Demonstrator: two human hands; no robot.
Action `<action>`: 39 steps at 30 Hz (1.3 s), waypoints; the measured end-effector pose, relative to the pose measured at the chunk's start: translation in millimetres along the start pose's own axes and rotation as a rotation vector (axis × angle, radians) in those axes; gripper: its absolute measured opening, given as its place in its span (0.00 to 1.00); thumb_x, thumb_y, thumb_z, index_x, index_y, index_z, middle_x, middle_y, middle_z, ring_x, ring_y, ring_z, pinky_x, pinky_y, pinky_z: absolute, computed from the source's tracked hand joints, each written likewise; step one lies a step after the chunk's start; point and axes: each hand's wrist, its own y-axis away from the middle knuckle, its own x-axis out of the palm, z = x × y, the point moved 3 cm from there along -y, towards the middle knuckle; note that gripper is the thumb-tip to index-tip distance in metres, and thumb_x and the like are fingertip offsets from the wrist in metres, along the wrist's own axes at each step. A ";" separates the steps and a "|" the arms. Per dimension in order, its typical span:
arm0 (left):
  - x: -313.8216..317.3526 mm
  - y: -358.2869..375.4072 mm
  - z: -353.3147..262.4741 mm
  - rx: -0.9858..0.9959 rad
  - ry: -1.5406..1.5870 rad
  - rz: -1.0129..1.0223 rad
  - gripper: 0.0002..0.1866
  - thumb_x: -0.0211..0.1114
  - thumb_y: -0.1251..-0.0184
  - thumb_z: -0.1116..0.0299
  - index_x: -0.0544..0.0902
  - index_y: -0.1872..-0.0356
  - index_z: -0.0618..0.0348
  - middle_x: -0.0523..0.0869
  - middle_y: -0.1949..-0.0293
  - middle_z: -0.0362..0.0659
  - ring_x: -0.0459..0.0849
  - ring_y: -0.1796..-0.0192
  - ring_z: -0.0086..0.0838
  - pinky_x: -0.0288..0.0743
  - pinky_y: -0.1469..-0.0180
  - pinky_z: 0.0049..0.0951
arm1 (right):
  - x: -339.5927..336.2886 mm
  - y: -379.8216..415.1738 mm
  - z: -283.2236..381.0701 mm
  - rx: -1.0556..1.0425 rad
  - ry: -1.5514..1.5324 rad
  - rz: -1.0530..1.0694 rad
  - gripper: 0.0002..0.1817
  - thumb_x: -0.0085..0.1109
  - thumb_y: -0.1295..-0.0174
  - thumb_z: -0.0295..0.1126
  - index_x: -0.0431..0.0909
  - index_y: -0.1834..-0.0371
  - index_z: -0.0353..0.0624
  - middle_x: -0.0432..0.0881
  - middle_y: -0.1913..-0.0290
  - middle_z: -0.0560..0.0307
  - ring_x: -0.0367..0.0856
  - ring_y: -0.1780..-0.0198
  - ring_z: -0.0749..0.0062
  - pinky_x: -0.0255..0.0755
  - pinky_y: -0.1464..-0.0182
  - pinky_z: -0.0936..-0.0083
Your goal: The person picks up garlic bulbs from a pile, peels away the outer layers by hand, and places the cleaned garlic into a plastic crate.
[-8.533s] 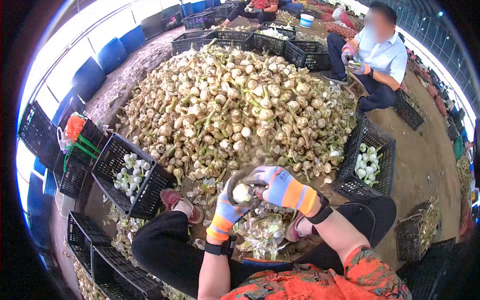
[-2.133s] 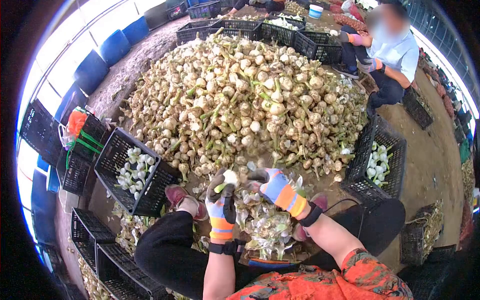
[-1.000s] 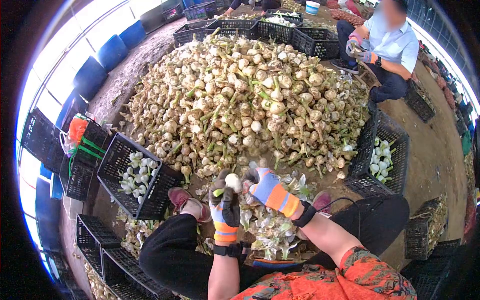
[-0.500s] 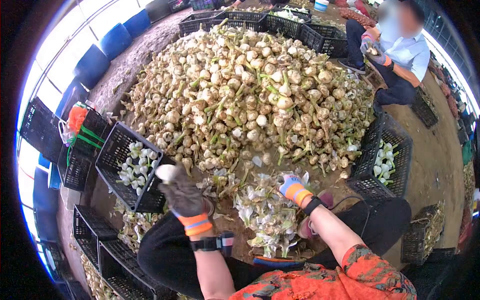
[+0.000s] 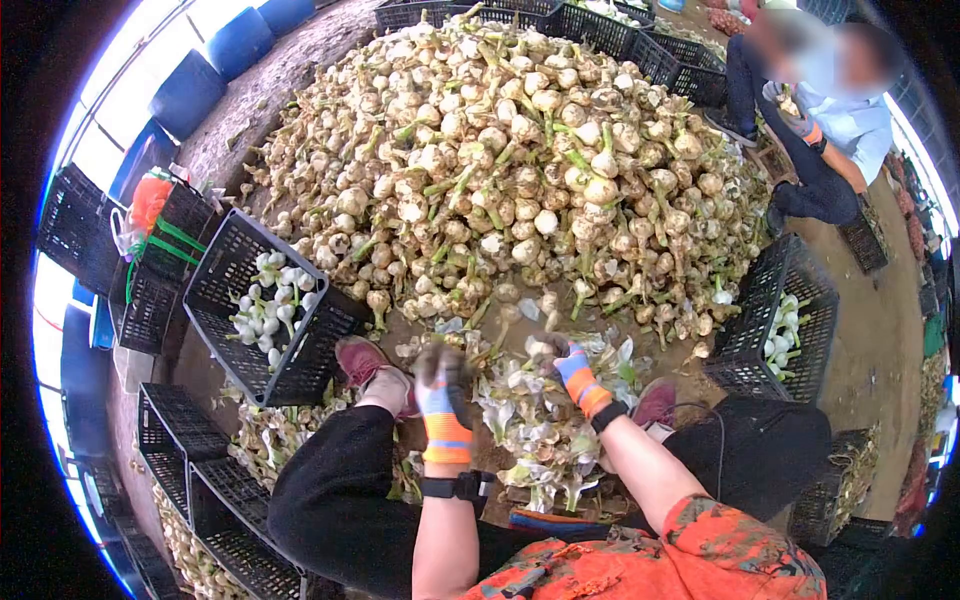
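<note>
A large heap of untrimmed garlic bulbs [image 5: 500,190] rises in front of me. My left hand [image 5: 443,395], in an orange and grey glove, is over the ground before the heap; motion smears its fingers. To its right, my right hand [image 5: 567,365] reaches to the heap's near edge, fingers curled, and what they hold is too small to make out. Peeled skins and leaves [image 5: 545,440] lie below it between my legs. Cleaned white bulbs [image 5: 270,310] sit in a tilted black crate [image 5: 215,335] at my left.
Another black crate [image 5: 745,345] with white bulbs [image 5: 785,335] stands at the right. A co-worker [image 5: 845,130] sits at the upper right. Empty-looking crates [image 5: 225,495] are at lower left, more crates [image 5: 650,55] behind the heap. My shoes [image 5: 375,370] flank the skins.
My left hand has moved right, away from the left crate; the white bulb it held there no longer shows. My right hand has shifted slightly left and up. The view has shifted.
</note>
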 end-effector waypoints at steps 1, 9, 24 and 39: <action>-3.0 -2.5 18.9 -0.090 -0.085 0.075 0.19 0.59 0.36 0.66 0.71 0.44 0.53 0.78 0.62 0.37 0.79 0.62 0.23 0.76 0.61 0.24 | 10.9 10.9 17.4 -0.004 0.008 0.000 0.25 0.57 0.57 0.13 0.74 0.51 0.39 0.76 0.48 0.56 0.75 0.50 0.73 0.73 0.49 0.75; 69.5 49.3 -19.8 0.095 -0.097 0.288 0.29 0.64 0.42 0.75 0.65 0.38 0.59 0.75 0.48 0.43 0.78 0.51 0.30 0.75 0.50 0.28 | 93.9 82.1 139.2 -0.289 -0.317 0.255 0.25 0.63 0.48 0.25 0.69 0.45 0.38 0.76 0.48 0.56 0.76 0.50 0.73 0.70 0.46 0.76; 77.8 67.8 -25.3 0.341 -0.097 0.426 0.29 0.60 0.46 0.86 0.67 0.41 0.61 0.74 0.44 0.46 0.76 0.45 0.32 0.72 0.43 0.33 | 97.4 110.0 152.9 -0.375 -0.166 0.261 0.19 0.66 0.47 0.30 0.74 0.53 0.37 0.81 0.60 0.61 0.78 0.58 0.78 0.73 0.52 0.79; 90.2 73.6 -33.3 0.123 0.239 0.483 0.21 0.59 0.42 0.82 0.69 0.46 0.64 0.75 0.45 0.47 0.76 0.46 0.34 0.72 0.43 0.34 | 96.7 112.7 163.7 -0.374 -0.050 0.202 0.12 0.64 0.46 0.32 0.76 0.61 0.38 0.82 0.61 0.59 0.79 0.59 0.79 0.72 0.54 0.81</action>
